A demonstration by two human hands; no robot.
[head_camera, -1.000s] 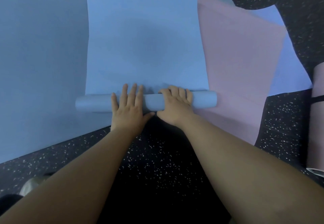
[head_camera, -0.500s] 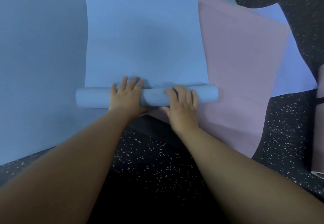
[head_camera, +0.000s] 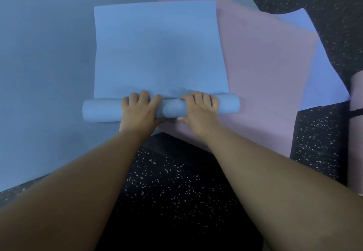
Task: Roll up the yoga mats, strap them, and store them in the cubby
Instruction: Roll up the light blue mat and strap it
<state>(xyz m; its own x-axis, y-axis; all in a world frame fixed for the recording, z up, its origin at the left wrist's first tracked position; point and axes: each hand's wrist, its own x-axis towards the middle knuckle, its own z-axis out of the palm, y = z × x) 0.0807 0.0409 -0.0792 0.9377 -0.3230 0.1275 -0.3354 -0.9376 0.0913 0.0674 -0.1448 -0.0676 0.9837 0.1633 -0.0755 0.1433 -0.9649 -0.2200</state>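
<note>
At mid-frame the blue mat (head_camera: 157, 54) lies partly rolled, its roll (head_camera: 102, 111) running left to right at the near edge. The left hand (head_camera: 140, 111) and right hand (head_camera: 198, 111) both grip the roll, fingers curled over its top. It overlaps a grey mat (head_camera: 45, 73) at left and a pink mat (head_camera: 265, 73) at right. A rolled pink mat (head_camera: 356, 142) with a black strap (head_camera: 356, 112) lies at the right edge on the speckled floor (head_camera: 176, 191).
</note>
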